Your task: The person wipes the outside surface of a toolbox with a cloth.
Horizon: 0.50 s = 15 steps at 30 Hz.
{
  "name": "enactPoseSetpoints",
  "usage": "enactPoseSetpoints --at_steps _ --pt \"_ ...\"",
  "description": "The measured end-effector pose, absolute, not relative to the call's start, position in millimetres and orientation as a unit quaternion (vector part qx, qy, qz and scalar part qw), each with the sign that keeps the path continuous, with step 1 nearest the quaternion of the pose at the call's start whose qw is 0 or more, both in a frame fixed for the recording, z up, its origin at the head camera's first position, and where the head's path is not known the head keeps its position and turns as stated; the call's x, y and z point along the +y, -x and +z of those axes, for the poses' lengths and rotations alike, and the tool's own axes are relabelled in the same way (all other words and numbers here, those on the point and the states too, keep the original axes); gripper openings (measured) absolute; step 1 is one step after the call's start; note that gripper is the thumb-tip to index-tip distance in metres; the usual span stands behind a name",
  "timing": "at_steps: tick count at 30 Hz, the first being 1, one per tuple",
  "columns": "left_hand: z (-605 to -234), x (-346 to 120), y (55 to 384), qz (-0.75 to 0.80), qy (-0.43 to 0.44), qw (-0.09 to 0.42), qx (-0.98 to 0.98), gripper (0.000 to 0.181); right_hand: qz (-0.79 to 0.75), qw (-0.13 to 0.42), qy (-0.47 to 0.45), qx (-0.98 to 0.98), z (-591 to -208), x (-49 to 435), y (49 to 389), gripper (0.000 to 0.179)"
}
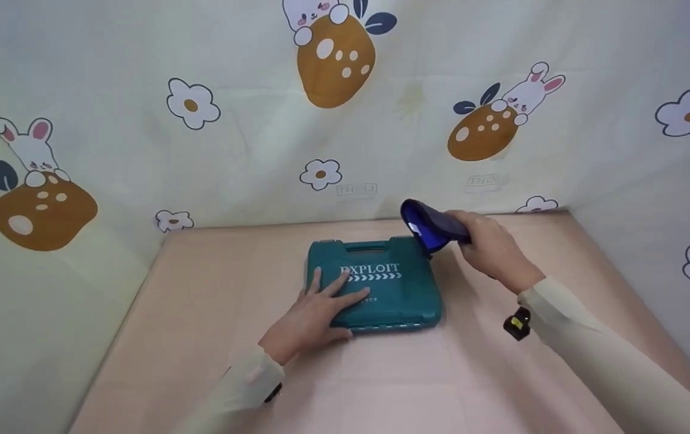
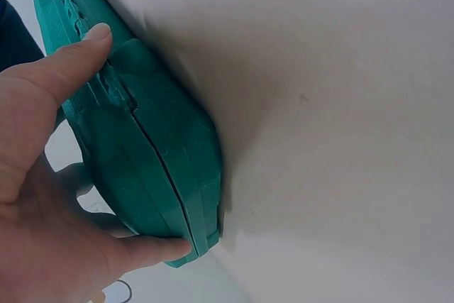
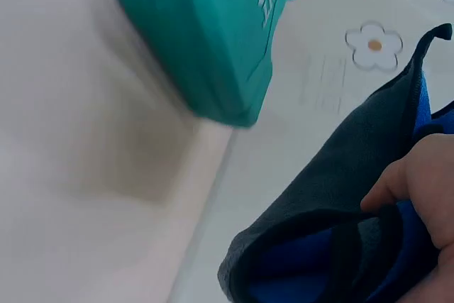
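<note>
A green plastic tool case point(image 1: 405, 301) with white "EXPLOIT" lettering lies closed on the table, its handle toward the back wall. My left hand point(image 1: 309, 316) rests spread over its left part, fingers extended across the lid. In the left wrist view the thumb point(image 2: 89, 47) touches the hinged edge, and a finger reaches along the side seam. My right hand point(image 1: 493, 250) grips a folded cloth point(image 1: 441, 226), dark grey outside and bright blue inside, at the case's far right corner. The right wrist view shows the folded cloth point(image 3: 340, 168) bunched between thumb and fingers.
The table point(image 1: 212, 289) has a pale pinkish cover. Behind it hangs a light sheet point(image 1: 248, 150) printed with rabbits, orange fruit and flowers, which also runs along both sides. A small black device point(image 1: 518, 323) is at the right wrist.
</note>
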<state>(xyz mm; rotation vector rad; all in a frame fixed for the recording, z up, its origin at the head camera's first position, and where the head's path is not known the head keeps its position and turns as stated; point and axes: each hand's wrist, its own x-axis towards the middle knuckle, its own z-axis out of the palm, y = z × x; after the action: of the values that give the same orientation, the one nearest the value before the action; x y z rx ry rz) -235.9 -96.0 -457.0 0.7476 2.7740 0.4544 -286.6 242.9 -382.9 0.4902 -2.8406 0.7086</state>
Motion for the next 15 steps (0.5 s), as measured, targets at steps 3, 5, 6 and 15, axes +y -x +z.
enactPoseSetpoints --at_steps 3,5,6,15 --pt "-456.6 -94.8 236.9 0.153 -0.258 0.118 0.947 0.081 0.230 0.082 -0.163 -0.956 -383.6 225.4 289.3 0.046" --pt "-456.6 -94.3 237.5 0.153 -0.258 0.118 0.947 0.080 0.221 0.081 -0.158 -0.959 -385.1 213.7 290.1 0.048" --pt "-457.0 -94.3 237.8 0.152 -0.258 0.117 0.947 0.080 0.217 0.081 -0.157 -0.960 -386.3 207.7 290.4 0.050" --pt "-458.5 -95.8 237.0 0.150 -0.264 0.103 0.947 0.077 0.175 0.124 -0.197 -0.957 -403.6 152.9 299.0 0.054"
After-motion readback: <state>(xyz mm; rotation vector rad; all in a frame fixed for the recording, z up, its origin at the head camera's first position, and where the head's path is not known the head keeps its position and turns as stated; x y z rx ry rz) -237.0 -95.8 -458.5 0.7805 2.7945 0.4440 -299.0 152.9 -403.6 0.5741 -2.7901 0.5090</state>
